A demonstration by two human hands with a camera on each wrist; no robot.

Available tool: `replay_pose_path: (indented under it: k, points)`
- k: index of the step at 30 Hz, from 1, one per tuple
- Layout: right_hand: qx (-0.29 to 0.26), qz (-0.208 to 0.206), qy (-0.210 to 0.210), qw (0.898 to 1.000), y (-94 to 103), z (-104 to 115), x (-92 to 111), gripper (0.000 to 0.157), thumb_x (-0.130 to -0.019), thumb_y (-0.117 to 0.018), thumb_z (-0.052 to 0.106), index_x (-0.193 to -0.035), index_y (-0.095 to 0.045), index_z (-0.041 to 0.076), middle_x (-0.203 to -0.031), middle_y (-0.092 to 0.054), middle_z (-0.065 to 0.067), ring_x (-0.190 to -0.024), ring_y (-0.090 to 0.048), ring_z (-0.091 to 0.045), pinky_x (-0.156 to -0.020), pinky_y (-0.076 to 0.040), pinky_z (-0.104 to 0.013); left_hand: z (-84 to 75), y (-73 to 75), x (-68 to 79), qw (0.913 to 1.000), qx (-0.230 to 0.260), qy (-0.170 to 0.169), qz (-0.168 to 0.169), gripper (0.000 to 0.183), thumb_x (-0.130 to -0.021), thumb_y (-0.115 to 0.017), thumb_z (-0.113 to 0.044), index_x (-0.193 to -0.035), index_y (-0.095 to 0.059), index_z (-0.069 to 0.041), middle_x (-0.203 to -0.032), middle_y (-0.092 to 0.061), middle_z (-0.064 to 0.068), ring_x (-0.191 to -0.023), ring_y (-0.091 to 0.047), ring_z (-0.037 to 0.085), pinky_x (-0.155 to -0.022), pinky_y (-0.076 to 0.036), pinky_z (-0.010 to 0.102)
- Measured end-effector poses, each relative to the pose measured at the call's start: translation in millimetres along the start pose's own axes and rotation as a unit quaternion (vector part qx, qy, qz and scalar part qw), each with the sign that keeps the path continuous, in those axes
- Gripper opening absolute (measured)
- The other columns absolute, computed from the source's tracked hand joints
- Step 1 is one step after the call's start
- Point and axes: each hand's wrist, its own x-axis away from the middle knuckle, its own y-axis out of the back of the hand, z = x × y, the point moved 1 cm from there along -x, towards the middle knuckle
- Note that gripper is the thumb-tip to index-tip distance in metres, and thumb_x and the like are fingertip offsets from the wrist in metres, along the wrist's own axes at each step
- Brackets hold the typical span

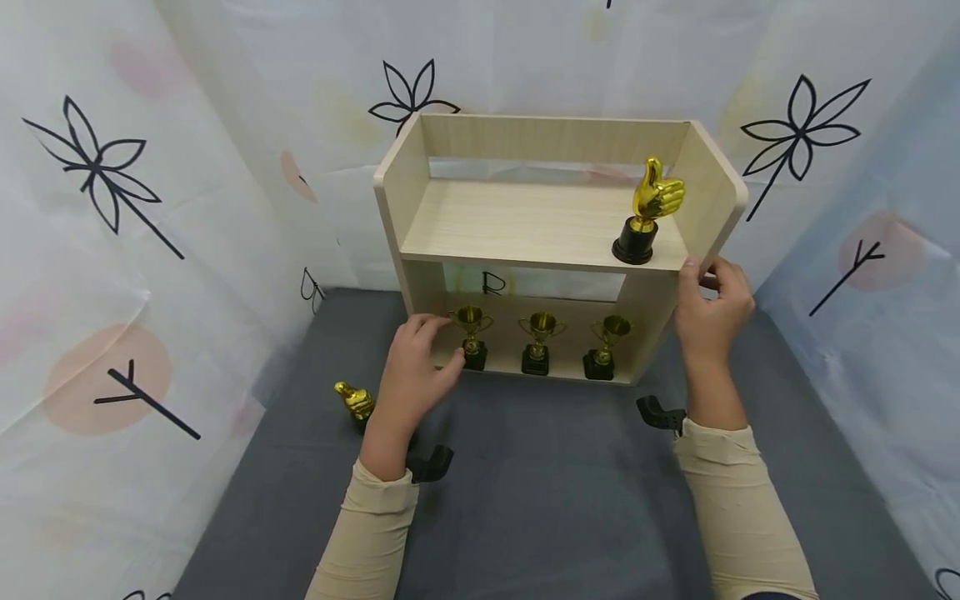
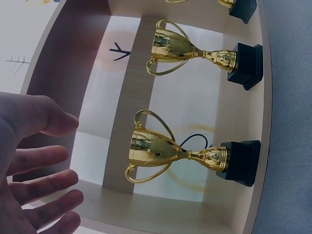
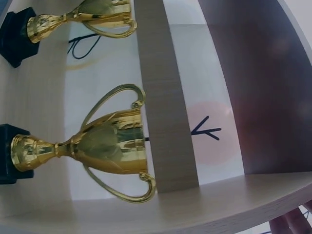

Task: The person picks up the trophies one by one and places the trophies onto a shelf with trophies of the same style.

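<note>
A light wooden two-tier shelf (image 1: pixel 555 142) stands upright. On its lower tier are three gold trophy cups with black bases: a left cup (image 1: pixel 471 325), a middle cup (image 1: pixel 538 329) and a right cup (image 1: pixel 609 335). A gold thumbs-up trophy (image 1: pixel 654 204) sits at the right of the upper tier. My left hand (image 1: pixel 414 371), fingers spread and holding nothing, is by the shelf's lower left side, near the left cup. My right hand (image 1: pixel 712 312) grips the front edge of the right side panel, thumb at the front; its fingers are partly hidden.
Another gold thumbs-up trophy (image 1: pixel 355 402) is on the grey tabletop (image 1: pixel 555 500), left of my left wrist and partly covered by it. White cloth with black leaf drawings (image 1: pixel 97 167) hangs behind and at both sides.
</note>
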Motion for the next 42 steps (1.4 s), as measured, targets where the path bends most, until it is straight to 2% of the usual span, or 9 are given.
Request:
replay_pose_path:
  k: [6, 17, 21, 26, 42]
  points:
    - [0.010, 0.007, 0.007, 1.000, -1.7, 2, -7, 0.036, -0.095, -0.067, 0.030, -0.101, -0.081, -0.003, -0.088, -0.062, 0.025, -0.083, -0.058, 0.010, -0.076, -0.046, -0.010, 1.1, 7.2, 8.6, 0.9999, -0.002, -0.009, 0.005, 0.038, -0.095, -0.078, -0.018, -0.130, -0.071, -0.005, -0.131, -0.064, 0.016, -0.118, -0.060, 0.038, -0.098, -0.053, 0.055]
    - [0.053, 0.031, -0.018, 0.998, 0.7, 4, -14, 0.040, -0.097, -0.068, 0.034, -0.106, -0.080, -0.003, -0.095, -0.073, 0.002, -0.076, -0.054, 0.014, -0.071, -0.044, -0.010, 1.5, 16.0, 23.7, 1.0000, 0.001, 0.010, -0.001, 0.039, -0.093, -0.081, -0.018, -0.130, -0.072, -0.007, -0.134, -0.064, 0.014, -0.121, -0.059, 0.038, -0.098, -0.052, 0.055]
    - [0.053, 0.027, -0.016, 0.998, 1.1, 2, -13, 0.041, -0.098, -0.068, 0.034, -0.106, -0.079, -0.005, -0.090, -0.068, 0.013, -0.080, -0.053, 0.015, -0.073, -0.044, -0.009, 1.5, 19.2, 28.0, 0.9999, -0.001, 0.013, -0.005, 0.038, -0.094, -0.081, -0.018, -0.129, -0.072, -0.006, -0.134, -0.064, 0.015, -0.120, -0.059, 0.038, -0.097, -0.052, 0.055]
    - [0.046, 0.026, -0.010, 0.999, 0.9, 1, -11, 0.043, -0.098, -0.068, 0.032, -0.097, -0.079, -0.009, -0.080, -0.052, 0.034, -0.080, -0.051, 0.015, -0.075, -0.043, -0.010, 1.9, 23.0, 34.0, 0.9997, 0.002, 0.025, 0.000, 0.038, -0.094, -0.081, -0.018, -0.129, -0.072, -0.006, -0.132, -0.064, 0.014, -0.120, -0.060, 0.037, -0.098, -0.053, 0.055]
    - [0.018, 0.029, -0.021, 0.999, -2.1, 3, -8, 0.039, -0.098, -0.070, 0.030, -0.095, -0.081, -0.007, -0.083, -0.055, 0.034, -0.082, -0.053, 0.011, -0.077, -0.043, -0.012, 5.3, 41.3, 54.1, 0.9981, 0.004, 0.060, -0.014, 0.038, -0.095, -0.080, -0.019, -0.130, -0.071, -0.006, -0.126, -0.065, 0.014, -0.119, -0.063, 0.035, -0.099, -0.054, 0.056]
